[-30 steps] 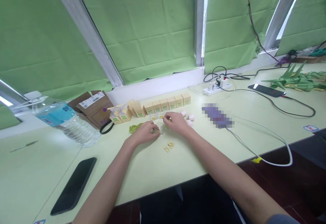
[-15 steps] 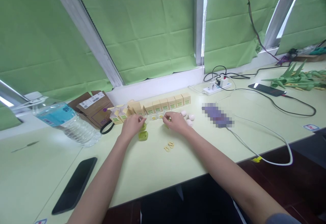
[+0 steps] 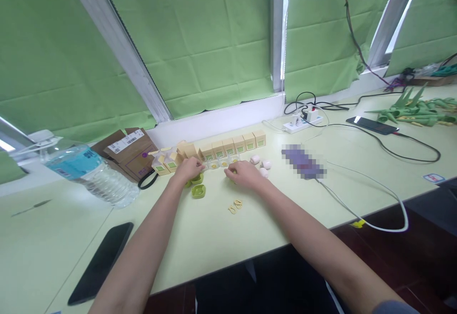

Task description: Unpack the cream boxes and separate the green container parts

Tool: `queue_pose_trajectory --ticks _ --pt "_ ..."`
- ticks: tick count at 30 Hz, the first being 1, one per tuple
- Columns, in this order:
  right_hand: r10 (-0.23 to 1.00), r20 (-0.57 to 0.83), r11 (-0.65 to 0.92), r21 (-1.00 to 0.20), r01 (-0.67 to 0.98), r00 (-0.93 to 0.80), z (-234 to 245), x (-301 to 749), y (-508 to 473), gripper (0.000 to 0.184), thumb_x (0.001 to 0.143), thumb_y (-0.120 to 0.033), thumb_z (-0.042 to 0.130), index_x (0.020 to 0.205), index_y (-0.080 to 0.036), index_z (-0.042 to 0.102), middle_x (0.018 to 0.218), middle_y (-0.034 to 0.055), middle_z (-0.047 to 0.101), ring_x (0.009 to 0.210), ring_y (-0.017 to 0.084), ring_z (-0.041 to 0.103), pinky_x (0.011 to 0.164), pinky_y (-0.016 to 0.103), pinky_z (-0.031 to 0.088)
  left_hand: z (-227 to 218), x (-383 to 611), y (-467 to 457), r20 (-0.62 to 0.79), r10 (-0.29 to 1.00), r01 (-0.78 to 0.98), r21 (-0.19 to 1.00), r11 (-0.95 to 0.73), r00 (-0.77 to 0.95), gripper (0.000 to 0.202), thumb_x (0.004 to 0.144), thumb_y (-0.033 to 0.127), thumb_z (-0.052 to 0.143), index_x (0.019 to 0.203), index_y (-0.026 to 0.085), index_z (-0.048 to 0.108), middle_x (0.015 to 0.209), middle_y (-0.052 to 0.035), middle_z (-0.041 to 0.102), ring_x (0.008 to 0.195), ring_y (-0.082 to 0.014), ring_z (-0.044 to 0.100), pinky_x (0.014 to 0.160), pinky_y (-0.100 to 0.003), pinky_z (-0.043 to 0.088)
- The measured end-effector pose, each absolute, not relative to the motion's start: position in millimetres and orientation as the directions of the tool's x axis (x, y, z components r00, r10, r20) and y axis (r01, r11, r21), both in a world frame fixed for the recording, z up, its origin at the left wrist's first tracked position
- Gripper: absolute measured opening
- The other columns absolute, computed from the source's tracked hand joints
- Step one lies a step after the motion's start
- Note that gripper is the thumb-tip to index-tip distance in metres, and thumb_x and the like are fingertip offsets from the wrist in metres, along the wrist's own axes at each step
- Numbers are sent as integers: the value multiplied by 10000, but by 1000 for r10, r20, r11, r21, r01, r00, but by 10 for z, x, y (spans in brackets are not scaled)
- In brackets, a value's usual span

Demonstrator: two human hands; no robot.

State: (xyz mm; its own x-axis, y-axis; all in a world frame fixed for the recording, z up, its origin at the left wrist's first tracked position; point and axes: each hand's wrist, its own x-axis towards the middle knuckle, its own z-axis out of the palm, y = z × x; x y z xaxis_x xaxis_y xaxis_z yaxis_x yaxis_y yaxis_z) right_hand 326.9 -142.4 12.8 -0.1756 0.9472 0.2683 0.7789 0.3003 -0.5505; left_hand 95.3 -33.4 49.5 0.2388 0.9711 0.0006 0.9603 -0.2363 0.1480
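My left hand (image 3: pixel 189 168) is closed, thumb and fingers together at the left end of a row of small clear cases with yellow centers (image 3: pixel 223 162). Whatever it pinches is too small to make out. Green molded pieces lie under and beside it, and one open green tray (image 3: pixel 198 191) sits just in front. Curled fingers of my right hand (image 3: pixel 244 174) rest near the table at the row's right end; a bit of green shows beneath them, mostly hidden. Several pale pink pieces (image 3: pixel 265 164) lie right of this hand. Yellow loops (image 3: pixel 235 206) lie nearer me.
Behind the cases stands a row of small cream boxes (image 3: pixel 228 147), with opened boxes (image 3: pixel 164 160) at its left. A water bottle (image 3: pixel 93 171), a brown carton (image 3: pixel 130 154) and a black phone (image 3: pixel 102 262) are leftward. A power strip (image 3: pixel 303 123) and cables lie rightward.
My right hand has drawn back slightly toward me, leaving more of the clear cases visible. My left hand has shifted only a little, and more green shows beside it.
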Motion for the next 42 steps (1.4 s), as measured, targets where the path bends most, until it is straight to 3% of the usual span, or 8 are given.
queue_pose_trajectory --ticks 6,12,17,21,28,33,38,42 --pt "961 188 272 -523 808 -202 107 3264 -1433 431 984 -481 443 807 -191 708 875 84 730 805 203 618 603 279 267 412 955 -280 -52 954 953 94 -289 295 171 829 298 614 813 204 756 928 -105 774 938 -272 707 852 -331 514" --pt "963 122 268 -526 807 -240 112 3266 -1450 442 979 -504 432 805 -198 699 864 69 719 790 191 607 601 267 279 465 923 -343 -4 958 950 132 -283 286 313 820 343 620 1097 225 708 986 -86 763 932 -256 702 850 -327 513" --pt "959 141 281 -542 792 -244 114 3264 -1461 418 972 -476 459 785 -191 700 836 76 710 793 199 606 617 272 293 592 993 -538 219 947 926 246 -288 236 218 871 315 525 943 197 693 997 -86 736 927 -237 673 833 -330 501" --pt "962 181 274 -607 746 -206 82 3254 -1448 352 949 -491 512 878 -203 702 861 83 720 809 224 620 629 278 318 577 1249 -798 397 867 825 349 -444 299 232 917 318 481 864 192 668 898 -53 714 844 -198 642 824 -324 491" --pt "969 221 239 -700 673 -115 -6 3253 -1376 381 916 -531 574 1087 -200 650 856 66 708 783 208 622 667 266 377 215 1642 -1226 584 736 605 463 -648 341 212 967 283 464 939 202 658 951 -52 684 888 -189 617 834 -329 488" --pt "956 252 286 -673 682 -151 -23 3242 -1381 315 879 -476 620 1021 -198 658 886 65 702 814 204 610 693 267 380 44 1544 -1345 554 703 540 460 -705 445 239 986 276 450 1021 215 678 1011 -60 674 967 -198 622 899 -354 487" --pt "965 240 256 -782 569 -104 -19 3227 -1389 322 859 -483 609 1004 -197 637 781 17 678 728 170 580 655 258 385 92 1451 -1397 536 734 504 536 -677 416 250 951 228 485 1117 226 671 1095 -57 689 1011 -197 631 924 -358 506" --pt "954 284 294 -839 457 -91 -27 3230 -1374 305 833 -445 616 1018 -202 618 791 -5 683 706 154 569 665 258 407 159 1492 -1509 497 685 453 517 -726 532 555 827 59 496 1333 278 566 1326 -65 597 1235 -225 559 1068 -409 463"
